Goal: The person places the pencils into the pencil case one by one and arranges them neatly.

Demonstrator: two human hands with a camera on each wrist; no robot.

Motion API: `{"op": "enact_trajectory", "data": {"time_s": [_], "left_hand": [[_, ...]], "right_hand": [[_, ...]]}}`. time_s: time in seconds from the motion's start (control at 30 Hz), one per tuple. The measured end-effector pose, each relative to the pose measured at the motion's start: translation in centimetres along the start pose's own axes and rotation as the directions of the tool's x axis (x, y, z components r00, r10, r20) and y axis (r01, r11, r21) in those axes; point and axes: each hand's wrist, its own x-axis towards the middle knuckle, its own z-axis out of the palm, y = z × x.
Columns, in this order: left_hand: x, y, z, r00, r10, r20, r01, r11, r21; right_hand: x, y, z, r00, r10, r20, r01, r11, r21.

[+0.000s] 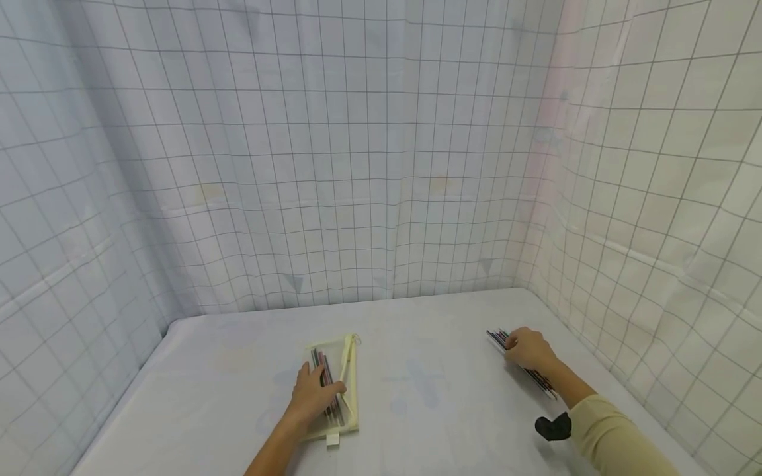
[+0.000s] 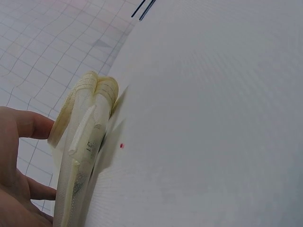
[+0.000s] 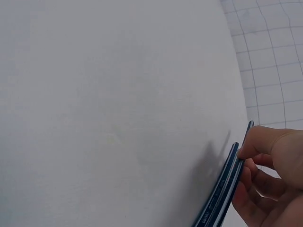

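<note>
A pale yellow see-through zip pouch (image 1: 352, 403) lies on the table left of centre, with several pencils (image 1: 315, 357) visible inside. My left hand (image 1: 312, 395) rests on it with thumb and fingers spread apart. In the left wrist view, fingers touch the raised yellow edge of the pouch (image 2: 85, 118). Off to the right, a bundle of slim dark pencils (image 1: 495, 338) slants across the table under my right hand (image 1: 528, 348). The right wrist view shows thumb and fingertips pinching dark blue pencils (image 3: 221, 191) near their ends; the rest of the bundle is partly hidden.
A white cloth covers the table (image 1: 417, 410). Grid-patterned curtains (image 1: 381, 165) hang behind it and along both sides. Close to the right sleeve is a black rounded object (image 1: 553, 427). The table's far edge runs beyond both pouch and bundle.
</note>
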Motion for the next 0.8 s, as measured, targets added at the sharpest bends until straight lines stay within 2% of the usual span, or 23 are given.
{"op": "enact_trajectory", "data": {"time_s": [0.13,0.23,0.33,0.5,0.6,0.8], "left_hand": [[0.1,0.0,0.0,1.000,-0.001,-0.003,0.001,1.000,0.002],[0.2,0.0,-0.1,1.000,0.002,0.001,-0.002,1.000,0.001],[0.3,-0.1,-0.1,1.000,0.006,0.005,-0.005,1.000,-0.006],[0.2,-0.2,-0.2,1.000,0.004,0.010,-0.004,1.000,-0.004],[0.1,-0.2,-0.1,1.000,0.008,0.012,-0.008,1.000,-0.002],[-0.1,0.0,0.0,1.000,0.007,0.007,-0.007,1.000,-0.016]], "right_hand": [[0.3,-0.4,-0.6,1.000,0.012,0.008,-0.012,0.997,0.074],[0.4,-0.7,-0.8,0.998,0.048,0.033,-0.053,0.985,0.161],[0.7,-1.0,-0.7,0.995,0.076,0.062,-0.090,0.958,0.274],[0.6,-1.8,-0.3,0.988,0.102,0.115,-0.142,0.890,0.434],[0.4,-2.3,-0.1,0.985,0.112,0.131,-0.161,0.864,0.478],[0.5,-3.6,0.6,0.982,0.117,0.147,-0.177,0.835,0.521]]}}
